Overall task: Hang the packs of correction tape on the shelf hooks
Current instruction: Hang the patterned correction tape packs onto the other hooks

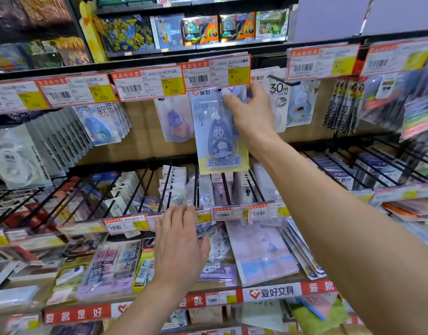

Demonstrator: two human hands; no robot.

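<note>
Blue-and-yellow plastic pack of correction tape hangs under the right hand, which pinches its top corner; the left hand is well below it, fingers straight, holding nothing.

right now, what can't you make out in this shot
Head view only:
- Whether the pack is hung yet: its top sits behind the price tag and the right hand.
- What the left hand touches: covered by the hand itself, and the lower packs beside it are blurred.
- Print on the far-right tags: blurred.
- Goods at the left edge: cut off by the frame.
</note>
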